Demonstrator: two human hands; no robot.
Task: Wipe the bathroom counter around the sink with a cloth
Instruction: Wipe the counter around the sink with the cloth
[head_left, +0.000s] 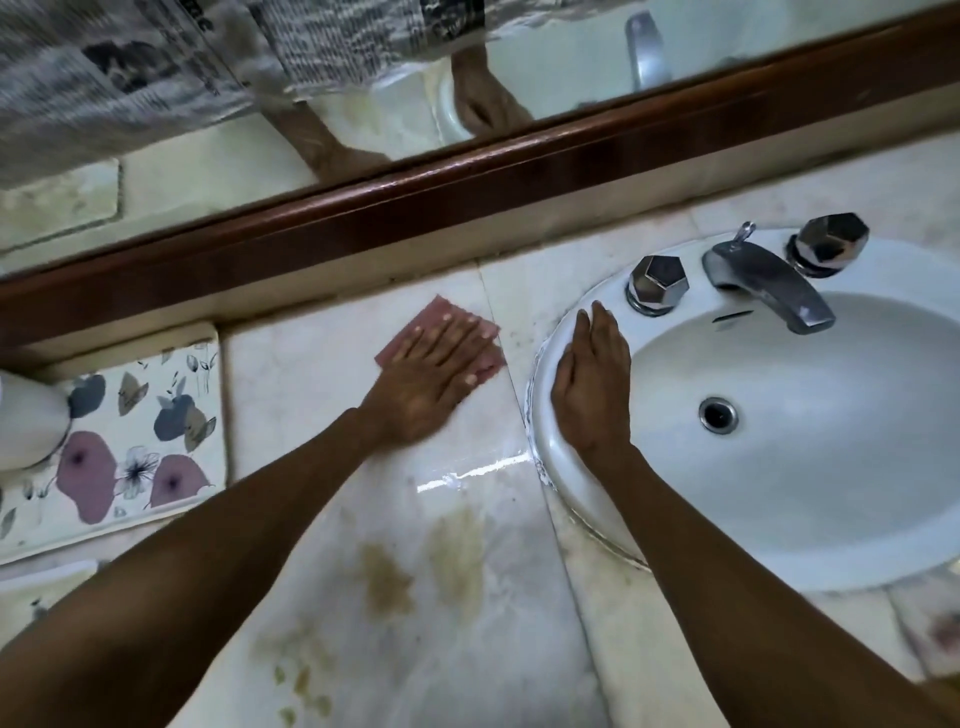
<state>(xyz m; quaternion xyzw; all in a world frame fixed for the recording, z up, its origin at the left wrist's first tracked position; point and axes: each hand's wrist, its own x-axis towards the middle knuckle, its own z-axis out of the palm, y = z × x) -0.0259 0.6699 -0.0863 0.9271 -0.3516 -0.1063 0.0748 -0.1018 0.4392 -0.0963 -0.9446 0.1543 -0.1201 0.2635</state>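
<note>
Cloth (441, 335), pink and flat on the counter (322, 395), lies under the spread left hand (431, 379).

I am seeing both forearms showing bare from elbow to wrist, the left grip (423, 387) and right grip (592, 387) wearing no gloves, rings, watch or sleeves.
</note>
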